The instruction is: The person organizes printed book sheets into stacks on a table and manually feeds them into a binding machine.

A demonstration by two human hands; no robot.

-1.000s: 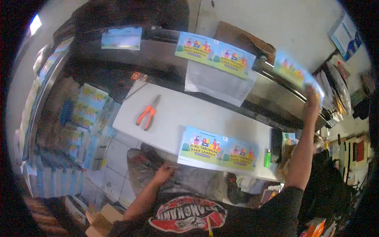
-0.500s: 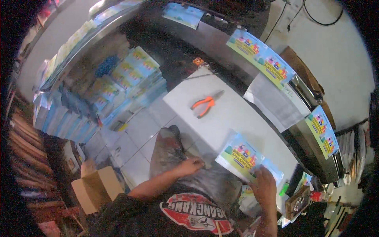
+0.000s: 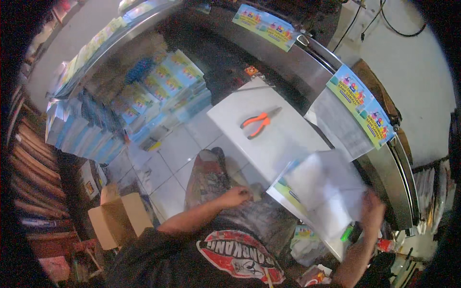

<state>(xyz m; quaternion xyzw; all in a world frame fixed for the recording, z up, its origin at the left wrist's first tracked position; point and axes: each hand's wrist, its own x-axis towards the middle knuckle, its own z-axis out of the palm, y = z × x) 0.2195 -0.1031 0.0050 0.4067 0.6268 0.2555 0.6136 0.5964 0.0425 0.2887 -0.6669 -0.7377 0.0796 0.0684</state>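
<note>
My right hand, smeared by motion, grips the edge of a raised sheet whose white underside shows. Below that sheet, on the white tabletop, lies a blue, green and yellow printed sheet, mostly covered. Over my lap my left hand is closed, its fingers curled together; what they hold, if anything, is too small to make out. Pliers with orange and black handles rest on the tabletop beyond both hands, jaws pointing away to the right.
A metal rail machine curves behind the table, carrying printed sheets. Stacks of printed sheets stand on the floor at left. An open cardboard box sits near my left elbow. A green object lies by my right forearm.
My right hand has moved right and lifted a sheet, turning its white side up. The printed sheets on the rail have shifted away to the upper left. My left hand stays over my lap.
</note>
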